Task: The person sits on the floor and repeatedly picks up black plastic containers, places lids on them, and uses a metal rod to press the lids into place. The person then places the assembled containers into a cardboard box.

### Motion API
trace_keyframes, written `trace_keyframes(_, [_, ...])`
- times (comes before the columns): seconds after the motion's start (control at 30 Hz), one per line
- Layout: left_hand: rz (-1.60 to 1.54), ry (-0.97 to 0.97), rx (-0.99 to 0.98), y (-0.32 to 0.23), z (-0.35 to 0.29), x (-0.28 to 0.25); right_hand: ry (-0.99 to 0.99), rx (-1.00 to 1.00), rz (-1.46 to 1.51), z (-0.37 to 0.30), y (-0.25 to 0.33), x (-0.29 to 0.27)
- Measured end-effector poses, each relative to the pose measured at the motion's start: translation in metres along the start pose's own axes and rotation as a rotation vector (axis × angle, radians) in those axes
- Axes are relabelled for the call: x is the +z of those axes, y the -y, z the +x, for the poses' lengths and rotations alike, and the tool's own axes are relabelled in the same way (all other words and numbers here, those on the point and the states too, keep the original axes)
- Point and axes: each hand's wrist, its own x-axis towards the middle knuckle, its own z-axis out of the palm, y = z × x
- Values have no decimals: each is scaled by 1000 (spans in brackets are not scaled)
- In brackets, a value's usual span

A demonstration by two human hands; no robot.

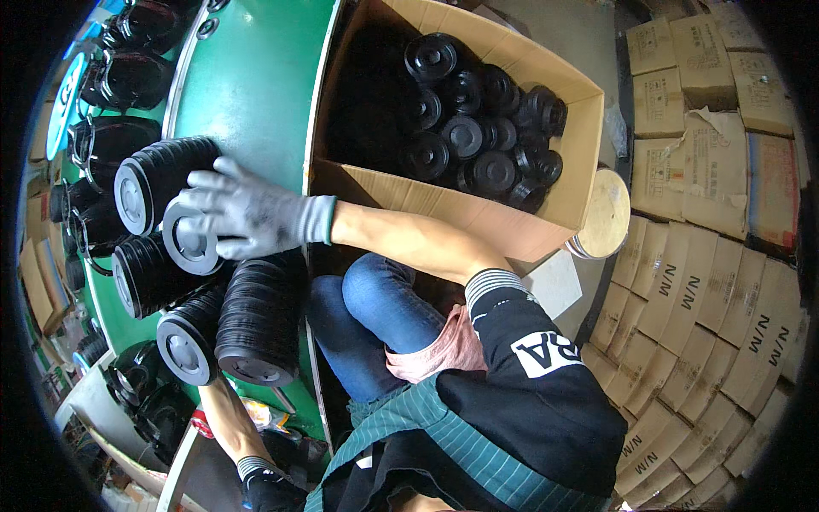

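Note:
My right hand (243, 209), in a grey work glove, reaches left across the green table. Its fingers are spread over the grey round end of one stack of black ribbed discs (189, 247), hiding part of it. I cannot tell how firmly it touches. My left forearm (229, 418) comes up from below and ends behind the nearest stack (183, 352), so my left hand and fingers are hidden. Beside these lie another upper stack (136, 192), a middle-left stack (132, 282) and a dark stack (260, 320) by the table edge, all lying on their sides.
A cardboard box (529, 224), holding many loose black round parts (465, 136), stands open right of the green table (256, 77). Shiny black pots (119, 145) line the far left. A round stool (601, 213) and stacked cartons (699, 299) are at the right.

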Motion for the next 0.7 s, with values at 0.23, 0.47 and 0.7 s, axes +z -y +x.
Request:
trace_keyframes(0.23, [143, 101, -87, -85, 6, -13, -881, 1014, -97, -107, -122, -144])
trace_keyframes(0.47, [218, 160, -121, -120, 3, -25, -1025, 1927, 381, -217, -258, -198])
trace_keyframes(0.7, [234, 195, -124, -139, -3, -27, -1165, 1914, 491, -249, -250, -206])
